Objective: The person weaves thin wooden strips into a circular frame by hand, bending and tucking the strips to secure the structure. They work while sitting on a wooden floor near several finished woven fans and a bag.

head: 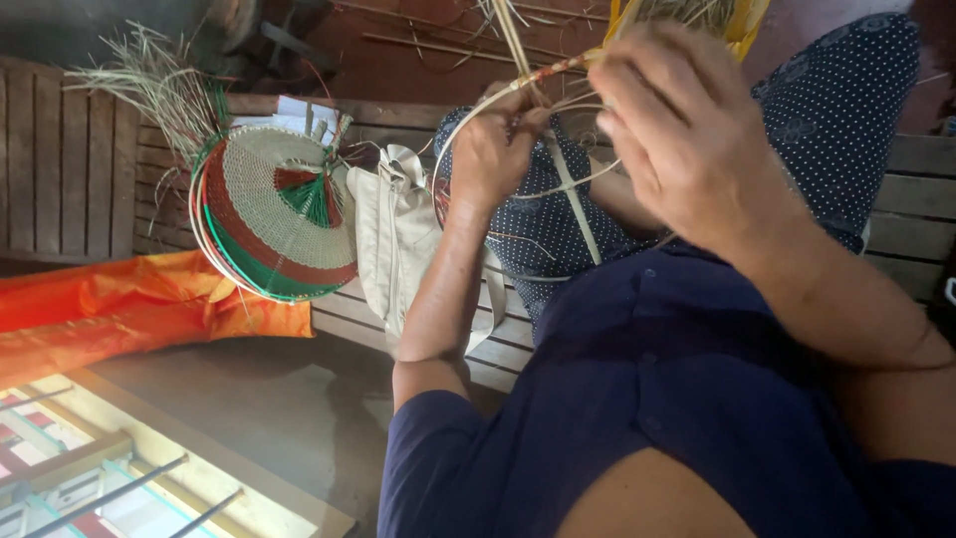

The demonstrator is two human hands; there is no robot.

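My left hand (pixel 495 149) pinches pale reed strips (pixel 518 40) where they meet a thin curved cane hoop (pixel 448 139). My right hand (pixel 677 130) is raised close to the camera, its fingers curled around the wrapped end of the hoop and the strips near the top. A flat pale strip (pixel 583 214) hangs down between my hands over my dotted dark-blue lap (pixel 836 110). What the right fingers pinch is partly hidden by the hand itself.
A finished woven fan (pixel 274 214) in cream, red and green lies on the wooden slat bench (pixel 70 159) to the left, beside a beige cloth bag (pixel 393 239). Orange fabric (pixel 129 304) drapes below. Loose straw (pixel 159 85) lies behind the fan.
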